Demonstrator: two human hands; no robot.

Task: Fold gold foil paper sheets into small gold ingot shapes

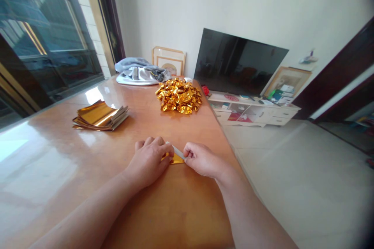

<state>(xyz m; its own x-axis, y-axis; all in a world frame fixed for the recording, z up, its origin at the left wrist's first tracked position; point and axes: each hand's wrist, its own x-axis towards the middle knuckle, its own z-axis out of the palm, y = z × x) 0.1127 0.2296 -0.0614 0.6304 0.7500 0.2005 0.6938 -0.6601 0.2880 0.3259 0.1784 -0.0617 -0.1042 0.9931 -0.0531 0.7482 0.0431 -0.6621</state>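
One gold sheet [177, 159] lies partly folded on the table [175, 210]; my left hand [152, 157] grips one side, my right hand [201, 160] pinches the other. I judge folding underway; next calls for a firm crease.

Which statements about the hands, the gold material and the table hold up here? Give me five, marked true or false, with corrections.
1. The left hand and right hand both touch one gold sheet. True.
2. That sheet shows nothing but gold. False: a pale strip shows too.
3. The stack of sheets lies left of the heap of crinkled gold pieces. True.
4. The heap is nearer the camera than the stack. False: it is farther away.
5. The cloth bundle lies at the far end of the table. True.
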